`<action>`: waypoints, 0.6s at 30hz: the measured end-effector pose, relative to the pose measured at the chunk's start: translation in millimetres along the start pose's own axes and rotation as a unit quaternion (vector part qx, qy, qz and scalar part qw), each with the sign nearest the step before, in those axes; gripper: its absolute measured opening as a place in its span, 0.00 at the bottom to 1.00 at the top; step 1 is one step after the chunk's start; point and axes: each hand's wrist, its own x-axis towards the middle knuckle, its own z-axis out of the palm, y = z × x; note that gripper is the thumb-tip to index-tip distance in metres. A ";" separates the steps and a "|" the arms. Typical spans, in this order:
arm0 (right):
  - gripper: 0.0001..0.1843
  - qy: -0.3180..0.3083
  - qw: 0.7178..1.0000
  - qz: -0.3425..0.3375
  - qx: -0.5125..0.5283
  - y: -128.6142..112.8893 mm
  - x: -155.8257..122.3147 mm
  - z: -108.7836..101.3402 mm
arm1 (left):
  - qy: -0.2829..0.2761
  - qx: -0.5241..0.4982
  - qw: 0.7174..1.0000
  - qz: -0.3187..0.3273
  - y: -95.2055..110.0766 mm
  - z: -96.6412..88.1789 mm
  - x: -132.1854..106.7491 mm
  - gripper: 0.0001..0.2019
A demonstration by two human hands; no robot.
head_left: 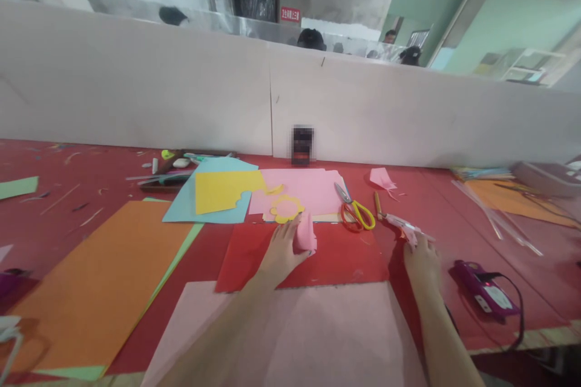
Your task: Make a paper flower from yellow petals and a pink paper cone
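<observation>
My left hand (282, 252) rests over a red paper sheet (345, 263) and its fingers are closed on a small folded pink paper piece (305, 234). My right hand (421, 257) lies further right on the red tabletop, its fingers wrapped round the rear of a glue gun (399, 222) whose tip points away to the left. Just beyond the left hand lies a yellow paper flower cut-out (285, 209) on a pink sheet (313, 190). Scissors with yellow and red handles (356, 211) lie between the two hands, further back.
A large pale pink sheet (318, 332) lies nearest me. An orange sheet (104, 278) lies at the left, yellow (224, 189) and light blue (181, 208) sheets behind. A purple device with a cable (483, 290) sits at the right. A white partition (272, 103) closes the table's far side.
</observation>
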 end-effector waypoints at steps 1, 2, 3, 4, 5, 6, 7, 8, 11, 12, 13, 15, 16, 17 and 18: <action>0.20 0.001 1.000 0.000 0.003 0.2 2.4 1.1 | 0.005 0.009 1.000 0.005 -0.1 0.1 0.2 0.39; 0.20 0.001 1.000 0.001 0.005 0.1 5.1 1.7 | 0.006 0.016 1.000 0.008 -0.3 0.2 0.4 0.38; 0.20 0.001 1.000 0.001 0.007 -0.2 7.8 2.0 | 0.007 0.022 1.000 0.009 -0.6 0.5 0.5 0.38; 0.19 0.000 1.000 0.002 0.008 -0.6 10.4 2.0 | 0.005 0.026 1.000 0.009 -1.0 0.7 0.6 0.37; 0.19 -0.001 1.000 0.004 0.010 -0.9 12.9 1.9 | 0.001 0.028 1.000 0.007 -1.4 1.0 0.7 0.37; 0.19 -0.001 1.000 0.006 0.010 -1.2 15.3 1.8 | -0.004 0.027 1.000 0.007 -1.8 1.3 0.6 0.37; 0.19 0.000 1.000 0.009 0.011 -1.5 17.5 1.4 | -0.008 0.026 1.000 0.007 -2.2 1.4 0.6 0.37; 0.19 0.002 1.000 0.015 0.011 -2.2 19.4 0.7 | -0.012 0.025 1.000 0.008 -2.6 1.4 0.5 0.37; 0.19 0.022 0.999 0.036 0.009 -9.0 22.8 -4.9 | -0.019 0.022 1.000 0.002 -2.6 0.7 0.2 0.38; 0.20 0.035 0.999 0.041 0.010 -14.2 22.8 -8.3 | -0.021 0.020 1.000 -0.004 -2.1 0.1 0.0 0.38; 0.21 0.047 0.998 0.037 0.018 -21.5 22.0 -12.4 | -0.026 0.016 0.999 -0.010 -1.2 -0.7 -0.2 0.38; 0.20 0.080 0.994 0.003 0.075 -42.9 17.7 -21.5 | -0.036 0.003 0.999 -0.021 1.2 -2.6 -0.7 0.38; 0.19 0.074 0.987 -0.042 0.137 -56.6 13.9 -25.9 | -0.042 -0.003 0.999 -0.025 2.7 -3.6 -1.2 0.38; 0.18 0.053 0.973 -0.078 0.210 -72.1 9.2 -29.9 | -0.046 -0.009 0.998 -0.029 4.2 -4.6 -1.7 0.38; 0.17 0.016 0.953 -0.113 0.282 -88.5 3.5 -33.0 | -0.048 -0.014 0.998 -0.033 5.7 -5.4 -2.3 0.38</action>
